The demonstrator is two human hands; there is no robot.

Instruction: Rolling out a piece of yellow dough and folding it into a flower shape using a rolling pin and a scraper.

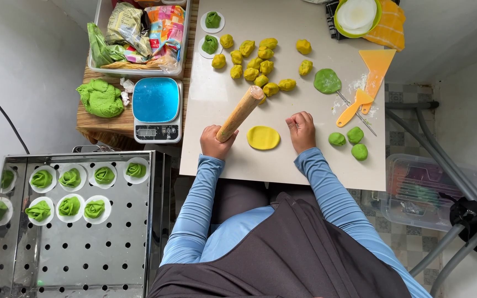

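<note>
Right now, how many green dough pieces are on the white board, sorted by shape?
Folded buns: 2
Flat disc: 1
Balls: 3
Total: 6

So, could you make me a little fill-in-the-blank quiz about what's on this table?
1. The left hand grips a wooden ____.
2. The flattened dough disc between the hands is coloured ____.
3. The kitchen scale has a ____ top.
4. The shaped buns on the perforated steamer tray are coloured ____.

Missing words: rolling pin; yellow; blue; green.
</note>
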